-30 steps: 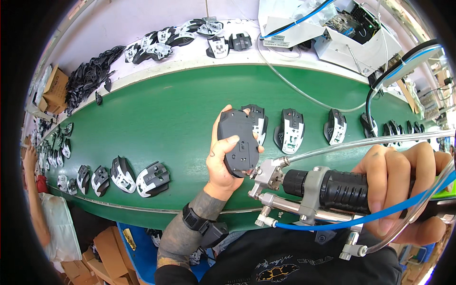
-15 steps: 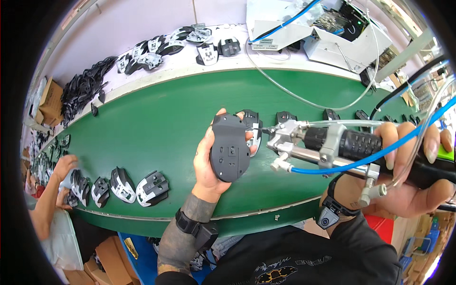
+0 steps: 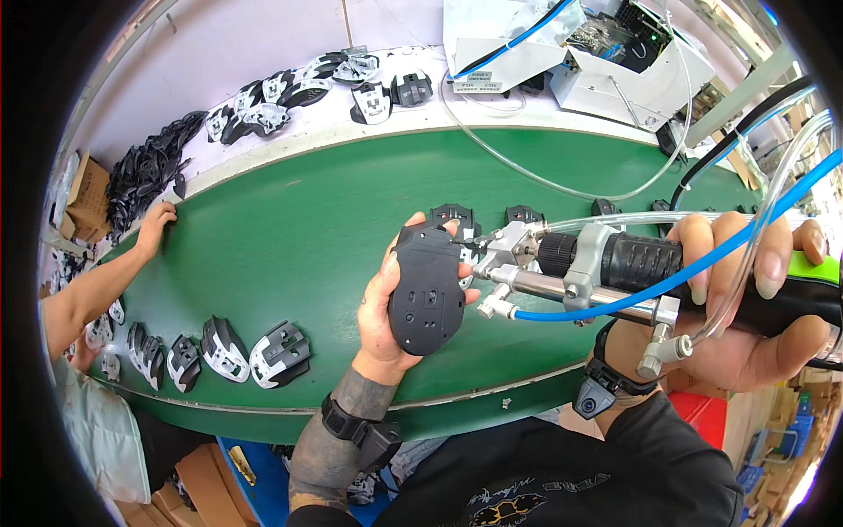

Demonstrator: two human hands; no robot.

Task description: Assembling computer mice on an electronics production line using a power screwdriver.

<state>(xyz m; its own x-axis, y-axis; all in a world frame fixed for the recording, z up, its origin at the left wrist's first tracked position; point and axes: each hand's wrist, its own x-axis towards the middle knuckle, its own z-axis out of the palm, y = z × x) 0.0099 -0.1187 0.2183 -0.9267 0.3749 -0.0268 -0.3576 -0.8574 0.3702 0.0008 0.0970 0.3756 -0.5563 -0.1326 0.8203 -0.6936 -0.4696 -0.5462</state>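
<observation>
My left hand [image 3: 378, 321] is wrapped round a black computer mouse [image 3: 428, 299], holding it with its underside turned up, screw holes showing. In my right hand [image 3: 742, 356] is an automatic-feed screwdriver [image 3: 637, 255] with a black grip, metal nozzle fittings and hoses. It lies almost level, its slim tip pointing left at the mouse's upper right edge; whether the tip touches cannot be told. Behind the mouse, another mouse shell [image 3: 452, 215] on the green belt [image 3: 342, 202] is partly hidden.
Several black-and-white mouse shells [image 3: 281, 351] line the belt's near left side. More shells [image 3: 373, 101] and a heap of black parts [image 3: 149, 176] lie on the white ledge. A white machine [image 3: 615, 88] stands back right. At left, a co-worker's hand [image 3: 156, 224] reaches the belt's far edge.
The mouse has tilted and shifted slightly down. The screwdriver has moved a little left with my right hand. The co-worker's hand has moved from the near shells to the belt's far edge.
</observation>
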